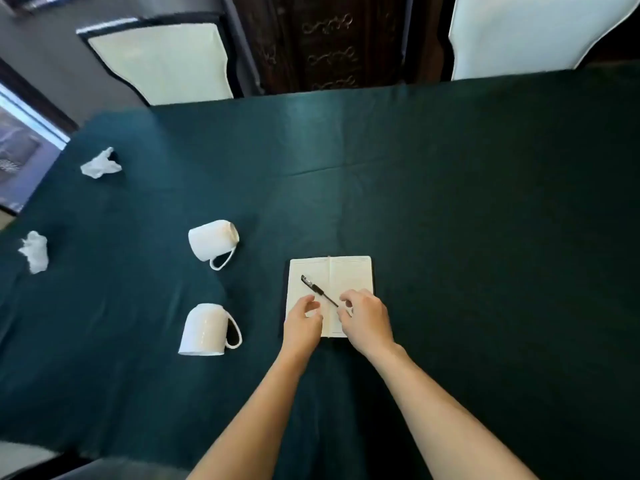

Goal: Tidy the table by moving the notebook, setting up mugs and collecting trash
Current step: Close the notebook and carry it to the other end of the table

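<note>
While left hand (302, 323) and right hand (365, 322) hover, fingers (353, 294) loose, empty, flat papery notebook (348, 271).

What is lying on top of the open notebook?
A black pen lies slantwise across the notebook. The left hand and right hand are over its near part and hide the pages there; whether the right hand touches the pen is unclear.

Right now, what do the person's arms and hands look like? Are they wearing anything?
The left arm and right arm are bare all the way to the picture's bottom edge, so no sleeves show. The left hand and right hand are bare too: no gloves, rings, watch or bracelet that I can see.
</note>
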